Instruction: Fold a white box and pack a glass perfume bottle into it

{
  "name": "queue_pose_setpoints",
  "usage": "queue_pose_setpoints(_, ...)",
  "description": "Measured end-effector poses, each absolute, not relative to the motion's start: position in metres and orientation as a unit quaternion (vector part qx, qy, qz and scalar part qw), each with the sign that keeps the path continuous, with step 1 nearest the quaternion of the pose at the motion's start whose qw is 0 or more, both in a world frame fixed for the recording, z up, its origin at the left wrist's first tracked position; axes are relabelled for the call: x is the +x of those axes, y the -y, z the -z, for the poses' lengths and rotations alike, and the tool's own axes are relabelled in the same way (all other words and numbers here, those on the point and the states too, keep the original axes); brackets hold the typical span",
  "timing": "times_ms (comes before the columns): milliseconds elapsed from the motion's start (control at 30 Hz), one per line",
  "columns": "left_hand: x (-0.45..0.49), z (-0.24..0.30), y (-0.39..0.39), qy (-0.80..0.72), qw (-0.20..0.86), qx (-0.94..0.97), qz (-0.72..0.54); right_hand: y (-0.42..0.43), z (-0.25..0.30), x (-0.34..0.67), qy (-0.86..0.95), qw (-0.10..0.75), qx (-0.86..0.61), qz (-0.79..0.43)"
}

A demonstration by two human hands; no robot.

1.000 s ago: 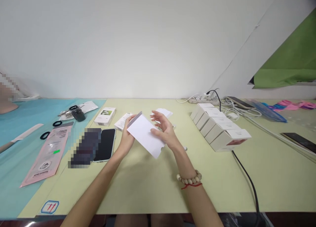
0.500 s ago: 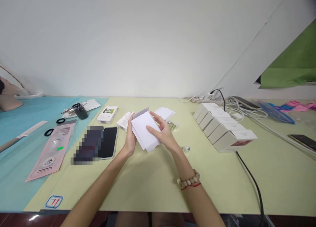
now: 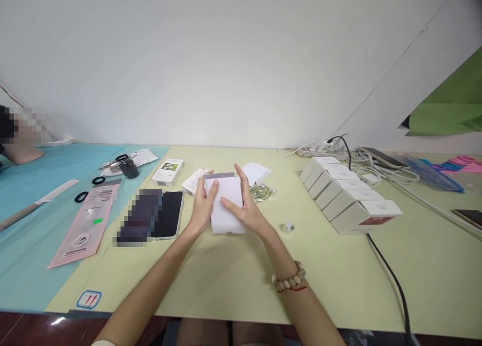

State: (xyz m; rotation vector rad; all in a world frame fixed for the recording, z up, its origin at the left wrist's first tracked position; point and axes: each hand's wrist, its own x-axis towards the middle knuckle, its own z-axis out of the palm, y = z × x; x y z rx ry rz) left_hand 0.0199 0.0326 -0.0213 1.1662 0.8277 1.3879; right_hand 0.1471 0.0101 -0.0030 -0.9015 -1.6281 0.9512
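Note:
Both my hands hold a white folded card sleeve (image 3: 226, 205) over the pale green table (image 3: 233, 285), just ahead of me. My left hand (image 3: 202, 208) grips its left edge, thumb on top. My right hand (image 3: 244, 210) grips the right side, index finger raised along the edge, a bead bracelet on that wrist. The sleeve stands nearly upright, its grey upper edge facing away. A small glass bottle (image 3: 262, 191) lies right behind it, and a small silver cap (image 3: 288, 228) lies to its right.
A dark phone (image 3: 168, 214) lies left of my hands by a pink packet (image 3: 86, 225). A row of white boxes (image 3: 346, 200) stands to the right, with cables and a power strip (image 3: 320, 149) behind. Another person is at the far left edge.
The sleeve has turned from a slant to nearly upright and squared between both hands. The view shifted slightly, so the table items sit further right.

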Motion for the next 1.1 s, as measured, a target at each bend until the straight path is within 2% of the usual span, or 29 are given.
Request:
queue_pose_setpoints(200, 0.023, 0.022, -0.027, -0.389, 0.433, 0.555, -0.593, -0.014, 0.005, 0.147, 0.656, 0.539, -0.379, -0.369)
queue_pose_setpoints(700, 0.020, 0.026, -0.030, -0.333, 0.461, 0.550, -0.611, -0.020, 0.011, 0.140, 0.603, 0.595, -0.397, -0.353)
queue_pose_setpoints(900, 0.019, 0.029, -0.032, -0.319, 0.513, 0.533, -0.592, -0.019, 0.012, 0.141, 0.557, 0.587, -0.393, -0.436)
queue_pose_setpoints(967, 0.018, 0.027, -0.032, -0.322, 0.499, 0.540, -0.597, -0.019, 0.013, 0.141, 0.555, 0.590, -0.387, -0.441)
queue_pose_setpoints(1033, 0.018, 0.025, -0.032, -0.331, 0.464, 0.554, -0.607, -0.019, 0.015, 0.141, 0.574, 0.601, -0.397, -0.389)
queue_pose_setpoints(1100, 0.017, 0.024, -0.031, -0.341, 0.424, 0.572, -0.614, -0.018, 0.015, 0.142, 0.632, 0.591, -0.425, -0.265)
